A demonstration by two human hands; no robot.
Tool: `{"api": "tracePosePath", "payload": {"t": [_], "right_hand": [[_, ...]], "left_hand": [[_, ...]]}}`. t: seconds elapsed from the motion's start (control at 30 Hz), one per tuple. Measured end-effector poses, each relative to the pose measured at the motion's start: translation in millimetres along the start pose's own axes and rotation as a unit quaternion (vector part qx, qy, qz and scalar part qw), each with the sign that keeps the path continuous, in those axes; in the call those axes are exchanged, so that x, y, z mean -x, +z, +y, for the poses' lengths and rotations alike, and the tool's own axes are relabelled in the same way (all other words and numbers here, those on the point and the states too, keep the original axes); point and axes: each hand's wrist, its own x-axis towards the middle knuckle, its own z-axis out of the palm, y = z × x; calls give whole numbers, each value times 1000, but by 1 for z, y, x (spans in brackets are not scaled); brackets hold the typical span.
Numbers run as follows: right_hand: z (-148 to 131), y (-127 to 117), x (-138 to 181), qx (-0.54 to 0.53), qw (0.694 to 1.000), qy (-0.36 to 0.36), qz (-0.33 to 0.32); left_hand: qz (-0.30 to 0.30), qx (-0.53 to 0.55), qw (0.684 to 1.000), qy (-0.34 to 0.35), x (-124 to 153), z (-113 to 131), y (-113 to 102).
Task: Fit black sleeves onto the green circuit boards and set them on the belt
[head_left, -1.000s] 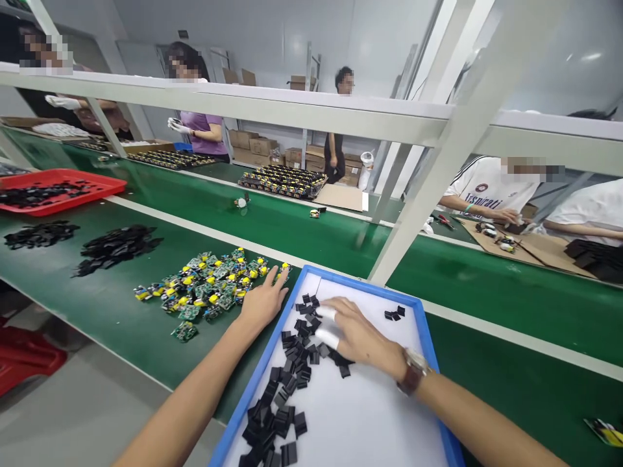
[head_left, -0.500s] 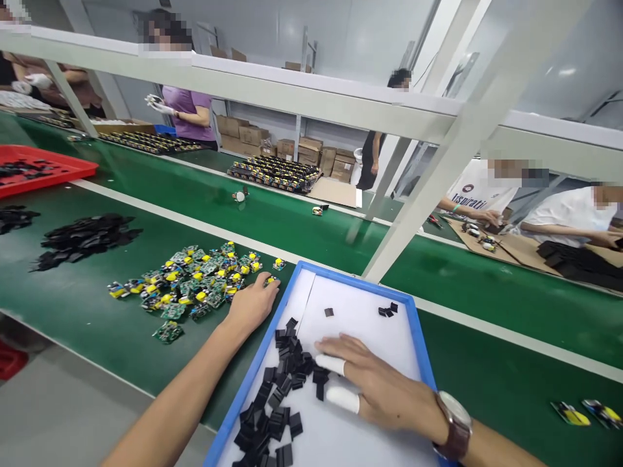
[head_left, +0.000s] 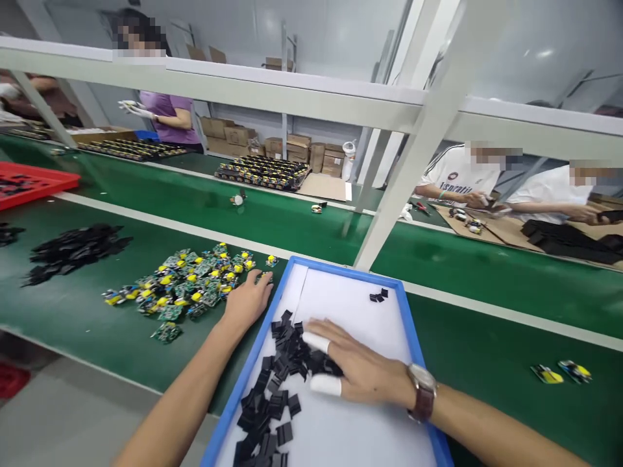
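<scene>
Your right hand (head_left: 365, 373) is spread loosely, fingers and thumb apart, over black pieces (head_left: 276, 403), hiding some; others, left of and nearer you than those fingers, run off the bottom edge with the blue tray (head_left: 415, 344). Your left hand (head_left: 244, 301) bends its fingers over something mostly hidden; I cannot tell whether they grip it. Circuit boards (head_left: 185, 287) overlap left of them on the table (head_left: 87, 324).
</scene>
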Motion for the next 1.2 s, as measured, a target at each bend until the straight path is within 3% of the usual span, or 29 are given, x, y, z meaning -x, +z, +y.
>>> {"api": "tracePosePath", "payload": {"t": [0.13, 0.23, 0.33, 0.47, 0.57, 0.67, 0.83, 0.97, 1.03, 1.2], "right_hand": [[22, -6, -48, -12, 999, -2, 39], [18, 0, -70, -26, 998, -44, 24], [-5, 4, -54, -52, 995, -85, 0], [-23, -4, 0, -88, 993, -80, -24], [-13, -10, 38, -45, 998, 47, 3], [-8, 0, 61, -22, 988, 155, 12], [-26, 21, 49, -37, 996, 78, -12], [-21, 15, 16, -22, 995, 91, 45], [-18, 14, 5, -27, 995, 88, 44], [-28, 14, 28, -53, 998, 19, 16]], "left_hand": [[11, -4, 1000, -10, 2, 3, -3], [20, -2, 1000, -9, 3, 3, -6], [28, 9, 999, -12, 1, 1, -7], [29, 25, 999, -14, -3, 0, -5], [23, 30, 999, -17, -3, 1, -4], [17, 33, 999, -20, -3, 3, -3], [30, 54, 997, -37, -1, 5, -4], [50, 85, 994, -53, 0, 9, -7], [60, 107, 991, -59, 1, 12, -10], [107, 197, 971, -84, 25, 13, -30]]}}
